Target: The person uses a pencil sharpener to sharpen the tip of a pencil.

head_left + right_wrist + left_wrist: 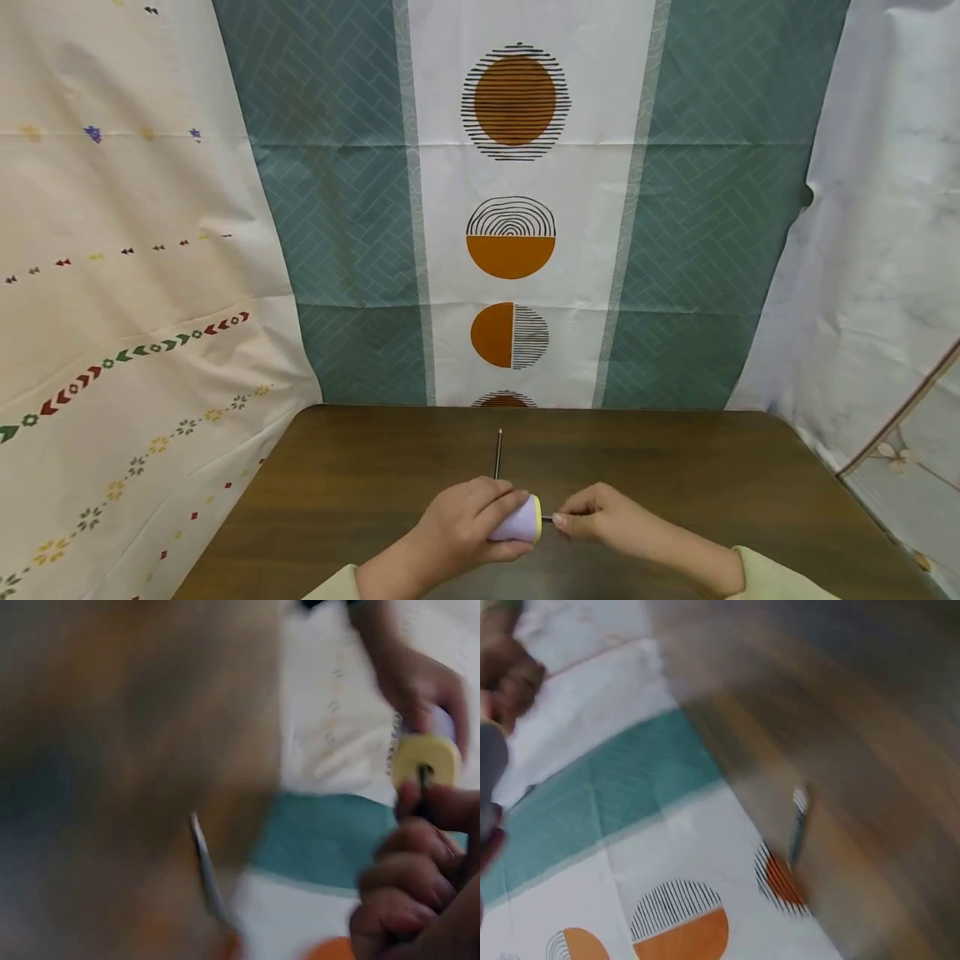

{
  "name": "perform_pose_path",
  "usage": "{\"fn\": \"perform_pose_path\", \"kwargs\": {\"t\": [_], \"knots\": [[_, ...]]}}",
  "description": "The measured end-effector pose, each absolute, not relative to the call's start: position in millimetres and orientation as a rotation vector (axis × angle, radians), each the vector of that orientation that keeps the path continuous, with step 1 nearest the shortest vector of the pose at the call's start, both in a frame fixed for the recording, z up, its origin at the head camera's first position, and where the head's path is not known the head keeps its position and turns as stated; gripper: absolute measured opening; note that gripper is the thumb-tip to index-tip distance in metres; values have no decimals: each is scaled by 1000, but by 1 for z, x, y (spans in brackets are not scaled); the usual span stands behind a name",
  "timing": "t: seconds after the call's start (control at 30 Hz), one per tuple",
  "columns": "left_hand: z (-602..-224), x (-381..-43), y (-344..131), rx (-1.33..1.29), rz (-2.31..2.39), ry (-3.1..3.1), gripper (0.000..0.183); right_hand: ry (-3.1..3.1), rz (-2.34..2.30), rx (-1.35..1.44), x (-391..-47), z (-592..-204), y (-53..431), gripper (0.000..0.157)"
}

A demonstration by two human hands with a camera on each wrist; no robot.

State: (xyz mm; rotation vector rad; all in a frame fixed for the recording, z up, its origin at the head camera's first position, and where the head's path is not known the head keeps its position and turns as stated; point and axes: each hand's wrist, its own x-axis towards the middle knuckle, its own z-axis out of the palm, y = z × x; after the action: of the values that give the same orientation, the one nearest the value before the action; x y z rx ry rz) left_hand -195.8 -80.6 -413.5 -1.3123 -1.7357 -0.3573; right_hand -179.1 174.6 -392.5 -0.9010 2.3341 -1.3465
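A lavender pencil sharpener [517, 525] with a yellow end is gripped by my left hand [472, 521], its yellow end facing right. My right hand [600, 517] pinches a dark pencil [547, 518] between thumb and forefinger. In the right wrist view that pencil [422, 796] runs into the round hole in the yellow face [405, 761]; most of its length is hidden. A second dark pencil [498, 455] lies on the table beyond the left hand, pale tip pointing away. The left wrist view is blurred, with the sharpener [490, 761] at its left edge.
Under the hands is a dark brown wooden table [675, 467]. A green and white curtain [360, 250] with orange circles hangs behind its far edge. A cream patterned cloth [150, 358] hangs at the left and a whitish one [862, 275] at the right.
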Motion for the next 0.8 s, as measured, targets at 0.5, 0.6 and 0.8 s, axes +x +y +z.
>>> {"fn": "perform_pose_path", "kwargs": {"t": [0.5, 0.6, 0.8], "knots": [[-396, -190, -86, -662, -2159, -2660, 47, 3601, -22, -2061, -181, -385, 175, 41], [-391, -192, -86, -561, -2513, -2702, 52, 3577, 141, -2477, -185, -380, 173, 36], [-387, -188, -77, -587, -2304, -2643, 44, 3562, -273, -2462, -190, -380, 170, 40]]}}
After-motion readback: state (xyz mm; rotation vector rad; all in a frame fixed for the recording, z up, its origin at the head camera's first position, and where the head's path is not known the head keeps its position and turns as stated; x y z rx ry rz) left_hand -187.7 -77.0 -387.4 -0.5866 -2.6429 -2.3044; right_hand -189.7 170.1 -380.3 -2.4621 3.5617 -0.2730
